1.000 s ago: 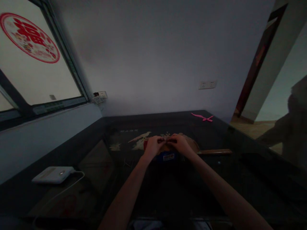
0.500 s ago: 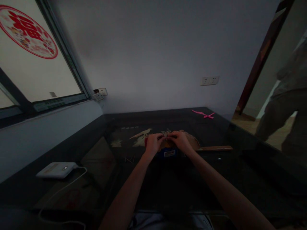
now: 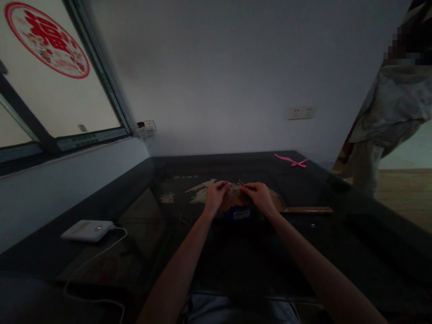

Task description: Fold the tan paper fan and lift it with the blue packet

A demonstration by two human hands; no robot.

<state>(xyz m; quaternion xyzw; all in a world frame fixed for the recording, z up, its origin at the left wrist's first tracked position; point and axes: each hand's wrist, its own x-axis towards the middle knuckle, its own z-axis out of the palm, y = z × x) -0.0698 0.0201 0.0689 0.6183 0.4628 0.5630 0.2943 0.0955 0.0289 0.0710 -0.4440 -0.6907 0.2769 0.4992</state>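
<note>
Over the middle of the dark table, my left hand (image 3: 216,194) has its fingers pinched on something small that I cannot make out. Close by on the right, my right hand (image 3: 258,195) is also closed, thumb and fingertips together, and what it holds is too small to name. Between and just under the hands is a blue packet (image 3: 241,213) with a pale label. Behind it lies a round tan fan-like piece (image 3: 277,200), partly covered by my right hand, with a brown wooden handle (image 3: 310,210) reaching right. Thin metal pieces (image 3: 185,219) lie left of the packet.
A white power bank (image 3: 88,230) with a white cable lies on the table (image 3: 236,265) at the left. A pink ribbon-like strip (image 3: 293,161) is at the far right corner. Beyond the right edge stands a person (image 3: 388,117) in grey clothes. A wall and window border the table.
My hands have moved slightly apart, showing more of the area between them. The view has shifted a little, and the person at the right has moved further into view.
</note>
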